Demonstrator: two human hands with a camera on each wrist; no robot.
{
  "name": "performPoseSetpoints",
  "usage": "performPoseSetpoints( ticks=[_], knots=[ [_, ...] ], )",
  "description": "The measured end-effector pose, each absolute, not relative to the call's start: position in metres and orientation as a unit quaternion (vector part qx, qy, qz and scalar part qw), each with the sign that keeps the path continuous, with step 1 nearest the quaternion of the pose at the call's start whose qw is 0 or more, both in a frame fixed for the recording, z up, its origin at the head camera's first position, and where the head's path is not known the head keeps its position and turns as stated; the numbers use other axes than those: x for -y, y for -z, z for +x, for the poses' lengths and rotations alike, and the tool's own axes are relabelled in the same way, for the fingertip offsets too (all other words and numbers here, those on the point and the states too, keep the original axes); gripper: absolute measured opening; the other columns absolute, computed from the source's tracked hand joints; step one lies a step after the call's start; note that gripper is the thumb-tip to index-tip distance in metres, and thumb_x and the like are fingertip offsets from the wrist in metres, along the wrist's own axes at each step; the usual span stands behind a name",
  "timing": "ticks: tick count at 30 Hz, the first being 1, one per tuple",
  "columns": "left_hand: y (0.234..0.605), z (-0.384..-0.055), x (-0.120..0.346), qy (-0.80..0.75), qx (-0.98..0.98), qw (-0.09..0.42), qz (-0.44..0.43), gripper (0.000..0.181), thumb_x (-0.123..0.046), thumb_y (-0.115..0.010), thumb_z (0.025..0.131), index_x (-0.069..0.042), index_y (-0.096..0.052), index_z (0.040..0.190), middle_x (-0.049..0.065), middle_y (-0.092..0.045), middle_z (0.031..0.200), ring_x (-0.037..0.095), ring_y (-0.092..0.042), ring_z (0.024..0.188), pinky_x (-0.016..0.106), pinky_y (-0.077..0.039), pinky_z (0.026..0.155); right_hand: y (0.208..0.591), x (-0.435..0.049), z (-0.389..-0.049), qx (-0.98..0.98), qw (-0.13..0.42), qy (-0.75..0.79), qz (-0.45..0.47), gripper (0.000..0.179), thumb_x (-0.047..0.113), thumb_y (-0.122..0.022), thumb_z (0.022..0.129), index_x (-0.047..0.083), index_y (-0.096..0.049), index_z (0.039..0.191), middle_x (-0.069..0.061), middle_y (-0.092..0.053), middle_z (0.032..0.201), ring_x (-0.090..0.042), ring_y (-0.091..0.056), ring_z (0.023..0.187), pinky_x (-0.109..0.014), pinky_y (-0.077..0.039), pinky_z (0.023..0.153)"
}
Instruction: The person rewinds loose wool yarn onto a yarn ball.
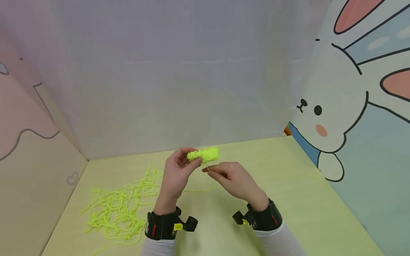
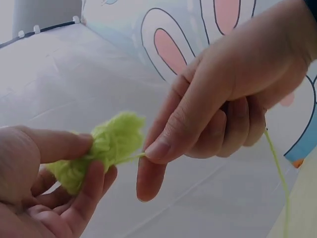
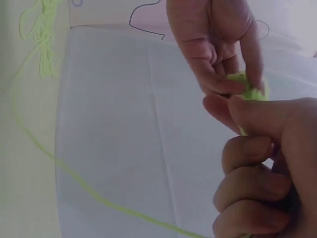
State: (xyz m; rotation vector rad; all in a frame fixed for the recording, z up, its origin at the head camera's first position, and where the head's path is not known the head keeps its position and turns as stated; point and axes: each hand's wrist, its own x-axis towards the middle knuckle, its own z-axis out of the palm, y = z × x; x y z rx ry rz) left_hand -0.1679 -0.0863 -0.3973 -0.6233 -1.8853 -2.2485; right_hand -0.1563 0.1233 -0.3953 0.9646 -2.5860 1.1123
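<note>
My left hand (image 1: 177,172) grips a small wound bundle of neon yellow-green yarn (image 1: 206,154) between thumb and fingers, raised over the table. Close beside it, my right hand (image 1: 235,179) pinches the yarn strand (image 2: 130,158) between thumb and index finger, a short taut length running from there to the bundle. The other right fingers curl in toward the palm. Out of the right hand the strand (image 3: 89,187) trails down toward the table in the right wrist view. A loose, tangled heap of the same yarn (image 1: 120,209) lies on the table left of my left forearm.
The pale yellow table (image 1: 304,199) has a whitish sheet (image 1: 179,78) standing behind it. Panels with cartoon drawings, a rabbit (image 1: 336,106) among them, flank it on both sides. Each wrist wears a black strap (image 1: 161,225) with a small camera.
</note>
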Motion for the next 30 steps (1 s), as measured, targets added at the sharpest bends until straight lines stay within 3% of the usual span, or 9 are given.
performPoseSetpoints(
  ticks=[5,10,16,25,30],
  knots=[
    [0.403,-0.172,0.086,0.685,0.690,0.167,-0.164,0.030,-0.009,-0.074,0.089,-0.006,-0.063,0.118,0.010,-0.063,0.111,0.022,-0.061,0.092,0.026,-0.055,0.077,0.386,-0.121,-0.146,0.884,0.067,-0.299,0.354,0.020,0.026,-0.058,0.102,0.021,-0.073,0.115,0.014,-0.071,0.102,0.000,-0.054,0.069,-0.026,-0.051,0.063],
    [0.404,-0.174,0.088,0.611,0.746,0.203,-0.169,0.034,-0.010,-0.075,0.089,-0.015,-0.064,0.121,0.000,-0.066,0.113,0.014,-0.061,0.093,0.039,-0.056,0.078,0.376,-0.125,-0.140,0.885,0.112,-0.290,0.348,0.015,0.025,-0.064,0.099,0.021,-0.075,0.107,0.015,-0.069,0.090,-0.002,-0.051,0.064,-0.026,-0.049,0.058],
    [0.403,-0.170,0.092,0.562,0.785,0.167,-0.199,0.026,-0.010,-0.078,0.086,-0.020,-0.069,0.108,-0.006,-0.068,0.103,0.008,-0.063,0.087,0.039,-0.058,0.078,0.370,-0.134,-0.135,0.854,0.179,-0.317,0.371,0.009,0.023,-0.070,0.093,0.020,-0.075,0.100,0.016,-0.059,0.075,-0.003,-0.044,0.058,-0.022,-0.043,0.050],
    [0.398,-0.163,0.093,0.554,0.785,0.050,-0.271,0.023,-0.011,-0.076,0.087,-0.025,-0.068,0.103,-0.007,-0.067,0.095,0.009,-0.063,0.075,0.034,-0.058,0.065,0.369,-0.139,-0.143,0.783,0.250,-0.378,0.426,0.010,0.013,-0.071,0.092,0.017,-0.074,0.101,0.014,-0.059,0.075,0.000,-0.040,0.055,-0.016,-0.037,0.046],
    [0.397,-0.161,0.094,0.572,0.752,0.017,-0.328,0.026,-0.006,-0.074,0.088,-0.024,-0.069,0.106,-0.005,-0.068,0.103,0.014,-0.063,0.087,0.034,-0.059,0.071,0.371,-0.140,-0.151,0.774,0.255,-0.398,0.422,0.013,0.011,-0.070,0.092,0.017,-0.074,0.102,0.009,-0.067,0.082,0.000,-0.045,0.056,-0.016,-0.041,0.047]
  ],
)
